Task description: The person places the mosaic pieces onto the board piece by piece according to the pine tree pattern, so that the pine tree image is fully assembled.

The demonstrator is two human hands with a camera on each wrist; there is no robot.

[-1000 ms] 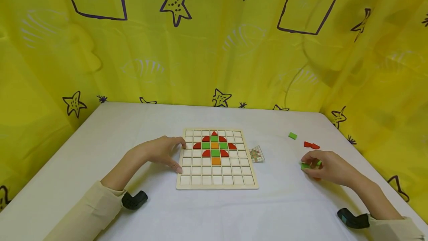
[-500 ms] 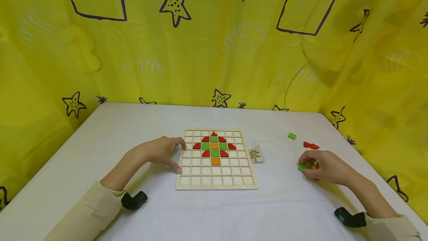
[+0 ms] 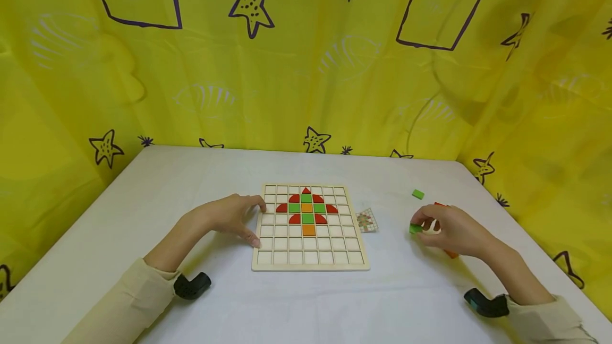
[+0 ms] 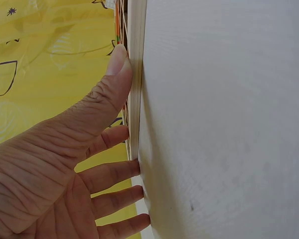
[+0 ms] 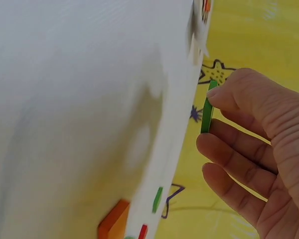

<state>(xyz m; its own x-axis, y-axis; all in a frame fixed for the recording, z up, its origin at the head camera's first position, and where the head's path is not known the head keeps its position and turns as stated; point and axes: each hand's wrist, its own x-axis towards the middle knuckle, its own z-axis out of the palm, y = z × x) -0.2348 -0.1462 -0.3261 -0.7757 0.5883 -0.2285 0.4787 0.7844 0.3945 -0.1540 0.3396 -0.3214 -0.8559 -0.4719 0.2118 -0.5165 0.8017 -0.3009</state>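
Note:
A wooden grid board lies on the table, its upper middle filled with red, green and orange tiles in a symmetric pattern. My left hand rests at the board's left edge, thumb and fingertips touching the frame. In the left wrist view the thumb lies along the board's side and the fingers are extended. To the right of the board, my right hand pinches a green tile between thumb and fingers, raised above the table.
A small pattern card lies against the board's right edge. On the right lie a loose green tile, a red piece and an orange tile, partly hidden by the right hand. A yellow patterned curtain encloses the table.
My right hand has lifted the green tile away from the loose pieces and moved left with it, toward the board. The left hand and the board have stayed put.

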